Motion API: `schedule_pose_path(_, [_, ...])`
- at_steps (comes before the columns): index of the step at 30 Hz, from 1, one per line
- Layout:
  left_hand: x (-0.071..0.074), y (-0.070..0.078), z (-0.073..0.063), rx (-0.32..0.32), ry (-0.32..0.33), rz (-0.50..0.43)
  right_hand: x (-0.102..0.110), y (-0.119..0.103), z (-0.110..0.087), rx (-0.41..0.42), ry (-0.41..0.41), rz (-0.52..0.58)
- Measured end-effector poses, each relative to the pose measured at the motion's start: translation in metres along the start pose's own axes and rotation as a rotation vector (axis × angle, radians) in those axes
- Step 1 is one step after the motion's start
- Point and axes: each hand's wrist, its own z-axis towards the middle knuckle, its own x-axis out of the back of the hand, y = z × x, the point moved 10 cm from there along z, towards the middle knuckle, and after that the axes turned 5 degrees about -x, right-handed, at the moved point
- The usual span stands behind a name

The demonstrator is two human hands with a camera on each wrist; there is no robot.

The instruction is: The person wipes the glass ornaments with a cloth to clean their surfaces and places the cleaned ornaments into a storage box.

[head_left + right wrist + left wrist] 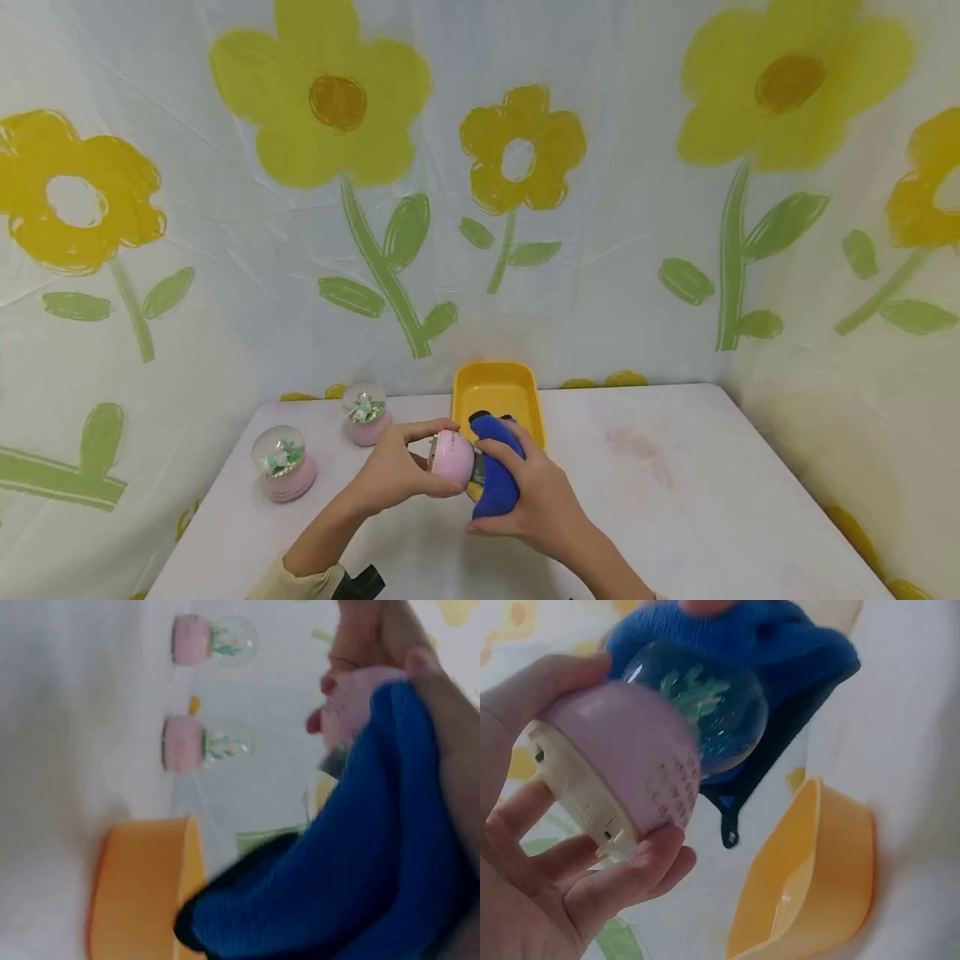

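Note:
My left hand (401, 468) grips a snow globe by its pink base (453, 457), tipped on its side with the underside toward the palm. The clear dome (705, 705) points right, against a blue cloth (495, 475). Curled around that cloth is my right hand (542, 493), pressing it to the dome. In the left wrist view the cloth has a dark edge and a small hanging loop (730, 829). Green figures show inside the dome. Part of the right hand's fingers is hidden by the cloth in the right wrist view.
Two more snow globes with pink bases, one nearer (285, 464) and one farther (366, 414), stand upright on the table's left side. A yellow tray (497, 371) sits at the back middle, just behind the hands. A flowered curtain (600, 250) surrounds the white table (675, 492).

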Motion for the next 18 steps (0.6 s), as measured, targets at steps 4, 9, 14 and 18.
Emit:
schedule_pose_path(4, [0.004, -0.001, 0.006, 0.021, -0.096, -0.084, -0.003, 0.000, 0.005, 0.029, -0.173, 0.208])
schedule_pose_path(9, [-0.004, -0.019, 0.013, 0.058, -0.152, -0.235, -0.006, 0.018, 0.005, -0.012, -0.287, 0.591])
schedule_pose_path(14, [-0.019, -0.041, 0.008, 0.121, -0.056, -0.445, -0.010, 0.041, -0.003, -0.129, -0.150, 0.820])
schedule_pose_path(18, [-0.024, -0.046, 0.003, 0.123, 0.132, -0.516, -0.011, 0.058, -0.006, -0.262, 0.072, 0.843])
